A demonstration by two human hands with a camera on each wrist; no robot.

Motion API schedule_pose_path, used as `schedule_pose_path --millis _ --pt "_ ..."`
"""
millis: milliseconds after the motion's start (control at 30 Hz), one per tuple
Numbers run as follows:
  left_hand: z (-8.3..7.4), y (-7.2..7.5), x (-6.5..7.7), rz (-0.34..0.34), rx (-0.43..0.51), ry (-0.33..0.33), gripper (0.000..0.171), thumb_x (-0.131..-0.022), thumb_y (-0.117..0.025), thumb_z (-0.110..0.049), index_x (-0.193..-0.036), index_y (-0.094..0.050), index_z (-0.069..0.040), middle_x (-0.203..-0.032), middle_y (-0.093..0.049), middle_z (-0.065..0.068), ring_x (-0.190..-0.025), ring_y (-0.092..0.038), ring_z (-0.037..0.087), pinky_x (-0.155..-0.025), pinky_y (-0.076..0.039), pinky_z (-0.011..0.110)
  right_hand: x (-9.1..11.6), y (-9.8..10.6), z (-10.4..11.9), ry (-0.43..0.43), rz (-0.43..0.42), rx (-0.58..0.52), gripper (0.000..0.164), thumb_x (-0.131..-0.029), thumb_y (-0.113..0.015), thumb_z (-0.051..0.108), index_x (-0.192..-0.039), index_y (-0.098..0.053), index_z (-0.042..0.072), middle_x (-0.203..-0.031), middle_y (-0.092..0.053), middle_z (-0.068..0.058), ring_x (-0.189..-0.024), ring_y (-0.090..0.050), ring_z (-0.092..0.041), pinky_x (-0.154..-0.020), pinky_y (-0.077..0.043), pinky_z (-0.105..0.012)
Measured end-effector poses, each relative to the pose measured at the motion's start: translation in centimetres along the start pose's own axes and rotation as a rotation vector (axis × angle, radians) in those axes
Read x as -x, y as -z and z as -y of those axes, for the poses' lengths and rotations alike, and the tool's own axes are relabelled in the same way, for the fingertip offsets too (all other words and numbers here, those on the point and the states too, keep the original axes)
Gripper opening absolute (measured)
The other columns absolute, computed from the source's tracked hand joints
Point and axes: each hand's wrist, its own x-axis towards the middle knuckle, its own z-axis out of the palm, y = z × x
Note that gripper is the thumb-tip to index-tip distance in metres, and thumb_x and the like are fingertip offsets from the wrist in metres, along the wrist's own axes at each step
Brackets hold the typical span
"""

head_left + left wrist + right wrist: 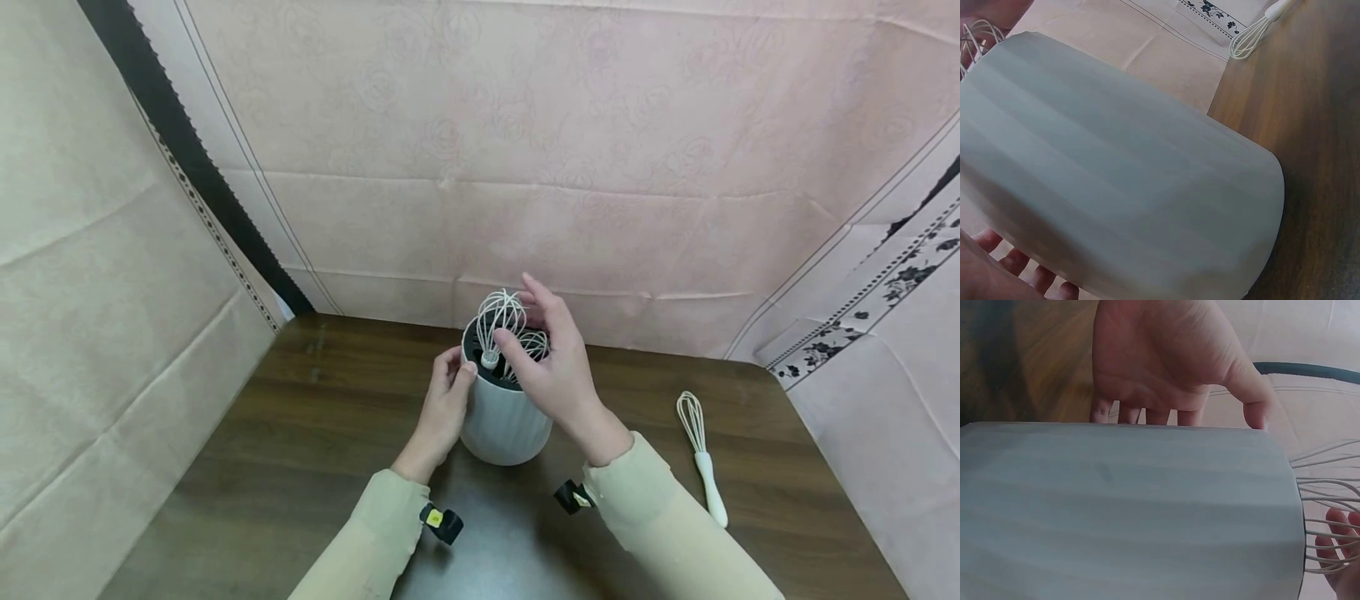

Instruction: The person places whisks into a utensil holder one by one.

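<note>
A white ribbed utensil holder [507, 427] with a dark inner top stands on the table. Two wire whisks are in it: one whisk [491, 317] rises higher, and a second whisk [536, 342] sits lower at the right. My left hand [444, 404] grips the holder's left side, thumb at the rim and fingers round the back. At the opposite side my right hand [558, 367] is spread over the rim, its thumb overlapping the whisks in the head view. In the right wrist view, right fingertips [1335, 540] show behind the wires.
Another whisk [699, 454] with a white handle lies on the brown wooden table [337, 467], right of the holder. A pale patterned cloth [525, 167] hangs behind the table's far edge, with more cloth at both sides.
</note>
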Motion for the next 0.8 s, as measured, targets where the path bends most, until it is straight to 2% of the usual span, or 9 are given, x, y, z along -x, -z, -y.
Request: schedule_pose_path --millis 167,367,567,800 --pt "0.0 0.0 0.0 0.000 -0.012 0.002 0.050 -0.104 -0.040 -0.033 -0.144 -0.028 -0.006 -0.146 -0.033 0.016 -0.135 -0.035 0.030 -0.109 -0.031 0.047 0.0 0.2 -0.1 0.026 -0.007 0.052 0.049 -0.087 -0.070 0.020 -0.134 -0.055 0.014 -0.119 -0.056 -0.006 -0.102 -0.057 -0.025 -0.089 -0.048 -0.040" --pt "0.2 -0.1 -0.1 0.000 -0.004 0.001 0.051 -0.104 -0.040 -0.033 -0.145 -0.027 -0.005 -0.147 -0.033 0.015 -0.135 -0.035 0.029 -0.109 -0.030 0.046 0.5 0.0 -0.6 -0.002 0.062 0.170 0.036 -0.087 -0.069 0.026 -0.119 -0.063 0.009 -0.117 -0.057 -0.003 -0.108 -0.053 -0.017 -0.088 -0.047 -0.037" --pt "0.2 -0.1 -0.1 -0.005 0.004 -0.001 0.051 -0.104 -0.041 -0.033 -0.145 -0.028 -0.005 -0.147 -0.033 0.015 -0.135 -0.034 0.029 -0.110 -0.030 0.046 0.7 0.2 -0.6 -0.028 0.068 0.165 0.043 -0.087 -0.069 0.030 -0.123 -0.060 0.008 -0.118 -0.058 -0.006 -0.105 -0.056 -0.020 -0.088 -0.048 -0.037" --pt "0.3 -0.1 -0.2 -0.016 0.000 -0.003 0.050 -0.104 -0.041 -0.033 -0.144 -0.029 -0.007 -0.146 -0.034 0.014 -0.134 -0.035 0.028 -0.110 -0.030 0.046 1.4 2.0 -0.7 -0.069 0.032 0.129 0.046 -0.085 -0.072 0.029 -0.126 -0.059 0.011 -0.118 -0.059 -0.001 -0.104 -0.057 -0.017 -0.091 -0.047 -0.038"
